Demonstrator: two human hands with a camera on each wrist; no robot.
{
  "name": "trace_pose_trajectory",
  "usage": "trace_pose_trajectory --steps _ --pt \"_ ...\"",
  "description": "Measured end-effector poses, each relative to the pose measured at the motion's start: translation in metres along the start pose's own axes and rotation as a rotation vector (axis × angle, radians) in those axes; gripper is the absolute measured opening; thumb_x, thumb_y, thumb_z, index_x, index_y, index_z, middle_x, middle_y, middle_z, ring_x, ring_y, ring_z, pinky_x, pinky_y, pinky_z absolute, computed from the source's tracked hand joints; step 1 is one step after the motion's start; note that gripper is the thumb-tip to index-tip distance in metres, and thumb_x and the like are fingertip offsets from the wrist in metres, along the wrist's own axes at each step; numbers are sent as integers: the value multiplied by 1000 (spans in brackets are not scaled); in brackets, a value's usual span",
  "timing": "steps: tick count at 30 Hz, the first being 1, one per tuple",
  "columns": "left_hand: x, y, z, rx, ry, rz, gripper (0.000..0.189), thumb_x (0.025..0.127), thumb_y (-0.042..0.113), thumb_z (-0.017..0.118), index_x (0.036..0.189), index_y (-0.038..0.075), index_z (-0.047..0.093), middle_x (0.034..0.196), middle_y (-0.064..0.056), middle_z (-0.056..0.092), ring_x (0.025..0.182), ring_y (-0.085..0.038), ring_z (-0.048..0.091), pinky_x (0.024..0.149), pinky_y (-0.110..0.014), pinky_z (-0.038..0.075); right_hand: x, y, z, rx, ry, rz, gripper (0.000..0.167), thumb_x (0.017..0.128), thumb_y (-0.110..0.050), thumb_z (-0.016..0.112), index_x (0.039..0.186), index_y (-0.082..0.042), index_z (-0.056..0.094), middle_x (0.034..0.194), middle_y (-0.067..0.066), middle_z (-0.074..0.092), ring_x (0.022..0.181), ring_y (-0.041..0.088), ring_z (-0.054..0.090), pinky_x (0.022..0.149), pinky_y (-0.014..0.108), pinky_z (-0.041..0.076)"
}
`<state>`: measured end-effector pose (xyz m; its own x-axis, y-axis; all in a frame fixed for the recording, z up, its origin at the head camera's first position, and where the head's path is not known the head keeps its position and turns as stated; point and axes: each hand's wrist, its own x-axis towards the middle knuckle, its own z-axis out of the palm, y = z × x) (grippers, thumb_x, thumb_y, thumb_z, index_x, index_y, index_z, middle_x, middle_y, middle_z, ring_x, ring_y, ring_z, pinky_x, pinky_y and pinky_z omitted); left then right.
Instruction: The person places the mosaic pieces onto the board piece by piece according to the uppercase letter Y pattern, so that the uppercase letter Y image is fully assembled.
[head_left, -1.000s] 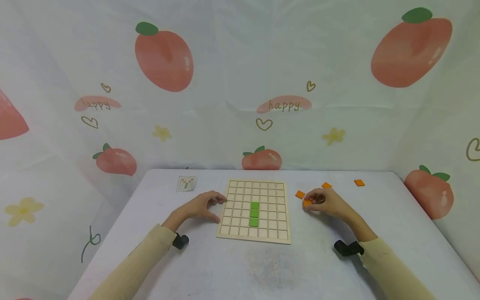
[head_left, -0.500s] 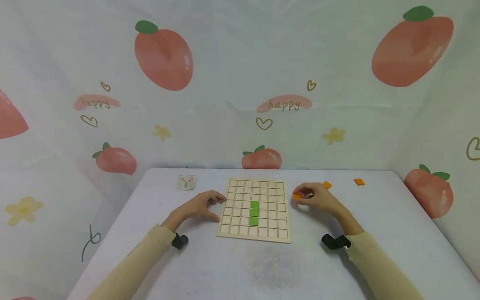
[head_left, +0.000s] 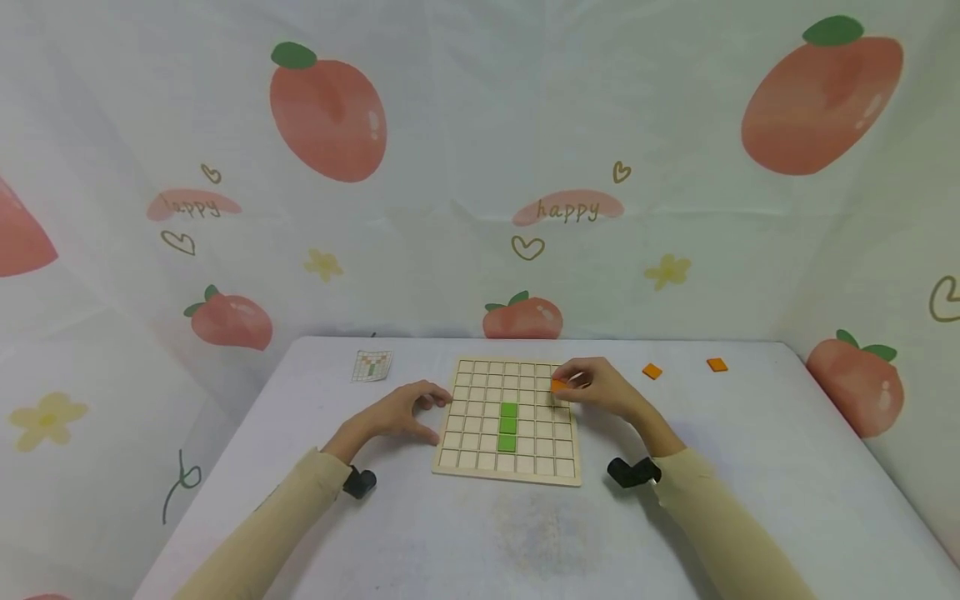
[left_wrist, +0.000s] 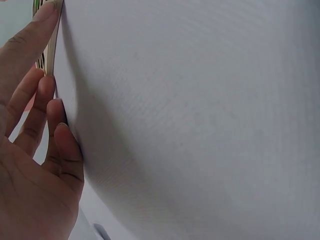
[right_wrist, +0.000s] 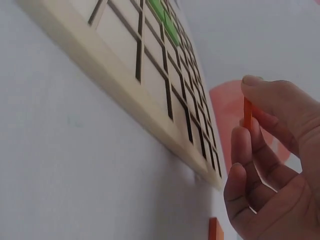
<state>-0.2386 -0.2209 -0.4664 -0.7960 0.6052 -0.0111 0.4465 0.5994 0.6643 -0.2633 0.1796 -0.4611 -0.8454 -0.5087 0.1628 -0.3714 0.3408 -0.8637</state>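
Note:
A wooden grid board (head_left: 465, 433) lies on the table, with three green square tiles (head_left: 507, 426) in a column of its cells. At its left edge, my left hand (head_left: 401, 412) has thumb and fingers spread apart, touching the rim (left_wrist: 50, 55). My right hand (head_left: 603, 392) pinches an orange square tile (head_left: 558, 385) between thumb and fingertips, over the board's upper right cells. That tile (right_wrist: 248, 114) is seen edge-on in the right wrist view. The right hand covers some cells and part of the board's right edge.
Two loose orange tiles, one nearer (head_left: 652, 372) and one farther right (head_left: 717, 365), lie on the table (head_left: 480, 542). A small paper with a coloured grid pattern (head_left: 372, 366) lies at the back left. A printed cloth (head_left: 450, 167) hangs behind.
My right hand has moved left from the table beside the board to above its right columns, carrying the pinched orange tile. The left hand stays at the board's left edge.

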Motion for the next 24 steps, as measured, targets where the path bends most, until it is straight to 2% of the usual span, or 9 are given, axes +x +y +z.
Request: trace_pose_trajectory --steps 7,16,24 --pt "-1 2 -1 -9 -8 -13 67 74 20 93 132 7 61 123 -2 62 112 -25 56 102 -43 45 13 -3 14 13 -19 16 24 86 4 78 108 10 70 105 23 68 85 37 63 77 30 52" --pt "-2 4 -2 -12 -9 -22 67 75 20 93 133 9 61 124 -1 61 112 -24 56 102 -44 45 28 -6 28 51 -27 -8 24 86 -5 82 108 -1 74 105 11 68 88 25 63 82 32 53" --pt "-1 3 -2 -8 -13 -22 66 75 21 93 132 10 62 124 0 61 112 -24 56 102 -43 44 41 -12 42 58 -45 -8 23 86 -7 82 108 -1 75 102 6 70 87 21 66 81 32 55"
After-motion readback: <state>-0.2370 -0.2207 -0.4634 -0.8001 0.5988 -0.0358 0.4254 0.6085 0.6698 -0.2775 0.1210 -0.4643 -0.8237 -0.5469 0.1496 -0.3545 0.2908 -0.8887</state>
